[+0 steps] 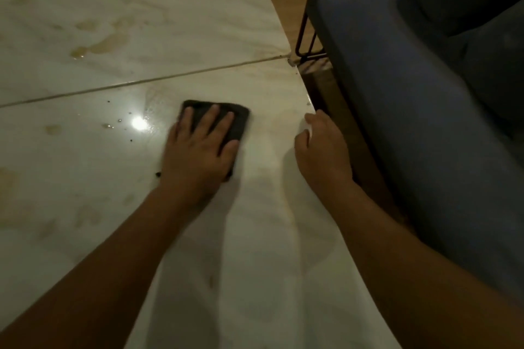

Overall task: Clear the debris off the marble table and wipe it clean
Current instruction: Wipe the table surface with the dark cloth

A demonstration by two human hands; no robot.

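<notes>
Left hand (201, 150) flat on dark cloth (224, 119); we press evenly toward stains (105, 45) (right hand (320, 147) loosely curled, empty) on bench (255, 235).

Under your arms the marble table (226, 37) is pale, polished stone, glossy enough to throw back a hard white glare just left of your left hand (198, 150). Yellow-brown stains (105, 45) blotch that shine, some looking wet, and a few small dark crumbs (124, 116) sit on it. A thin, dull seam (141, 81) runs across the slab. The cloth (224, 119) beneath your left palm is dark, matt and softly textured. Beside your right hand (323, 147), the chair cushion (397, 108) is blue woven fabric, matt, on a thin black metal frame (306, 22). The floor (295, 3) beyond looks like warm brown wood.
</notes>
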